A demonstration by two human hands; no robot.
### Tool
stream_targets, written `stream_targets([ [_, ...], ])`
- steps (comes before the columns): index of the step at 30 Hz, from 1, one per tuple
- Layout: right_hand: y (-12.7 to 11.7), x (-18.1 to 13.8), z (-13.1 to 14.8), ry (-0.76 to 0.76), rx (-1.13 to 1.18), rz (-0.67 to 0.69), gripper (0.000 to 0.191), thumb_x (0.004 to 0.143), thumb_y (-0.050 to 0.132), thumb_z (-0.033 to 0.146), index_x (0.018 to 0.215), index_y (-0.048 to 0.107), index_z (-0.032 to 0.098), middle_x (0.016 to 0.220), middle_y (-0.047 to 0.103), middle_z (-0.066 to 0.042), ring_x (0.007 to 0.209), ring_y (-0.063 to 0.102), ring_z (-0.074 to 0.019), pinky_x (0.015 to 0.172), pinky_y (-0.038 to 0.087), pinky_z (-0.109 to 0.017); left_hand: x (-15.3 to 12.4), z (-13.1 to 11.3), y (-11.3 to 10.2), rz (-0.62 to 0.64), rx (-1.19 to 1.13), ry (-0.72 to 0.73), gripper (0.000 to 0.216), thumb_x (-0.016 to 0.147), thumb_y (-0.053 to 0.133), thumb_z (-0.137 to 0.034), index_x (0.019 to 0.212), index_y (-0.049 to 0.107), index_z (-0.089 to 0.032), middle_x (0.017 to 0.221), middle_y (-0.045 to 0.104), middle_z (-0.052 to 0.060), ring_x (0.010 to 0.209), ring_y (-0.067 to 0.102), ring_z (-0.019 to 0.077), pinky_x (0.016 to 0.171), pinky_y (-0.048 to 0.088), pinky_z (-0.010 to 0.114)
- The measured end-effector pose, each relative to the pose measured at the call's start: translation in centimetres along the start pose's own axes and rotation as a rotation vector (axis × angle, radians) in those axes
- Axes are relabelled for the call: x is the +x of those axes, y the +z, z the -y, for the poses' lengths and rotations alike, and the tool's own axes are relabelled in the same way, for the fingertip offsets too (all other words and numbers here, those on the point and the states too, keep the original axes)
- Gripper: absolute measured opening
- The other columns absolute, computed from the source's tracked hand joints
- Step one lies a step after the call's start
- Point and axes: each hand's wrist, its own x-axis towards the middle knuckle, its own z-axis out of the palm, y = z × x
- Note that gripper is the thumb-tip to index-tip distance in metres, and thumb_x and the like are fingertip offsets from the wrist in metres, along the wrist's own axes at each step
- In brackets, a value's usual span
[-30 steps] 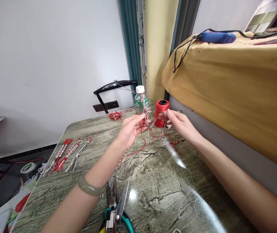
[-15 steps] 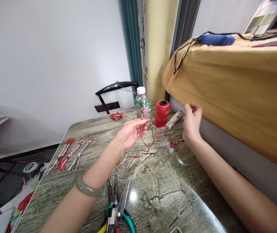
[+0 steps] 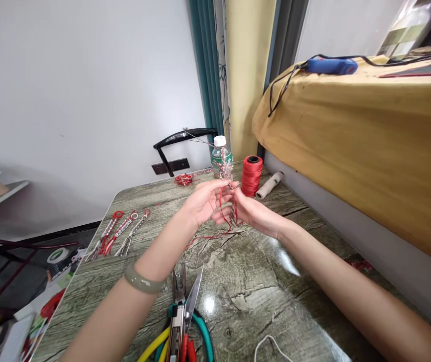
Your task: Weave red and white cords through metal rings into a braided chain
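Both hands are meeting above the table [image 3: 245,301]: left hand [image 3: 202,203] and right hand [image 3: 251,213] are pinching the red cord [image 3: 233,208], fingers apparently clamped together, keeping it taut beside the red spool [image 3: 252,176].

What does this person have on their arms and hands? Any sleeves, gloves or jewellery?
No gloves and no sleeves in view: both forearms are bare. The left hand has a smooth, pale green bangle round its wrist. The right hand and its wrist carry nothing visible. No rings can be made out on the fingers.
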Motion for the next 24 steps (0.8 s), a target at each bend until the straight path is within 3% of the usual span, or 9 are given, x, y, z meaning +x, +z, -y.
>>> stream_targets([
  [2, 0.4, -0.9, -0.3, 0.08, 0.048, -0.003, 0.024, 0.083, 0.05, 0.034, 0.088, 0.057, 0.011, 0.062, 0.056, 0.0, 0.056, 0.052, -0.0101, 0.06, 0.04, -0.025, -0.2, -0.2, 0.0, -0.003, -0.005, -0.008, 0.007, 0.072, 0.06, -0.01, 0.074, 0.066, -0.009, 0.075, 0.068, 0.007, 0.058, 0.059, 0.0083, 0.058, 0.049, 0.019],
  [4, 0.8, -2.2, -0.7, 0.101, 0.11, -0.053, 0.015, 0.083, 0.051, 0.025, 0.085, 0.056, 0.011, 0.054, 0.046, 0.005, 0.048, 0.043, -0.0066, 0.053, 0.037, -0.021, -0.4, -0.2, -0.1, -0.016, -0.014, -0.015, 0.007, 0.072, 0.059, -0.009, 0.074, 0.066, -0.01, 0.073, 0.068, 0.006, 0.056, 0.058, 0.0074, 0.056, 0.049, 0.018],
  [9, 2.8, -6.5, -1.6, 0.171, 0.314, -0.164, 0.015, 0.087, 0.04, 0.019, 0.086, 0.053, 0.012, 0.057, 0.029, 0.007, 0.048, 0.034, -0.0041, 0.052, 0.035, -0.017, -0.4, 0.3, -0.1, -0.072, -0.026, -0.029, 0.012, 0.075, 0.055, -0.004, 0.071, 0.064, -0.01, 0.067, 0.065, 0.005, 0.053, 0.056, 0.0054, 0.054, 0.048, 0.015],
  [12, 4.4, -9.6, -2.0, 0.262, 0.519, -0.152, 0.015, 0.086, 0.041, 0.017, 0.088, 0.054, 0.011, 0.061, 0.028, 0.005, 0.051, 0.035, -0.0037, 0.055, 0.037, -0.016, 0.0, 0.9, -0.2, -0.104, -0.012, -0.04, 0.011, 0.076, 0.054, -0.004, 0.072, 0.063, -0.009, 0.068, 0.064, 0.006, 0.056, 0.057, 0.0061, 0.056, 0.047, 0.016],
  [15, 5.8, -12.4, -2.5, 0.335, 0.722, -0.107, 0.018, 0.086, 0.042, 0.017, 0.09, 0.057, 0.009, 0.061, 0.029, 0.004, 0.053, 0.038, -0.0038, 0.059, 0.039, -0.017, 0.6, 1.3, -0.5, -0.13, 0.019, -0.054, 0.01, 0.08, 0.054, -0.014, 0.087, 0.06, -0.01, 0.083, 0.062, 0.006, 0.067, 0.058, 0.0104, 0.061, 0.049, 0.024],
  [19, 6.9, -14.9, -3.4, 0.392, 0.796, -0.079, 0.019, 0.087, 0.042, 0.017, 0.091, 0.058, 0.007, 0.064, 0.037, 0.002, 0.056, 0.044, -0.004, 0.064, 0.043, -0.019, 1.2, 1.8, -1.5, -0.157, 0.066, -0.064, 0.028, 0.083, 0.05, -0.028, 0.108, 0.052, -0.015, 0.108, 0.055, 0.008, 0.088, 0.057, 0.0184, 0.073, 0.049, 0.038],
  [24, 7.7, -16.7, -3.8, 0.481, 0.796, -0.092, 0.018, 0.086, 0.046, 0.019, 0.09, 0.059, 0.008, 0.066, 0.041, 0.001, 0.058, 0.048, -0.0042, 0.068, 0.046, -0.022, 1.5, 2.1, -2.3, -0.165, 0.125, -0.066, 0.029, 0.083, 0.05, -0.028, 0.11, 0.051, -0.016, 0.111, 0.054, 0.009, 0.092, 0.056, 0.0196, 0.076, 0.048, 0.04],
])
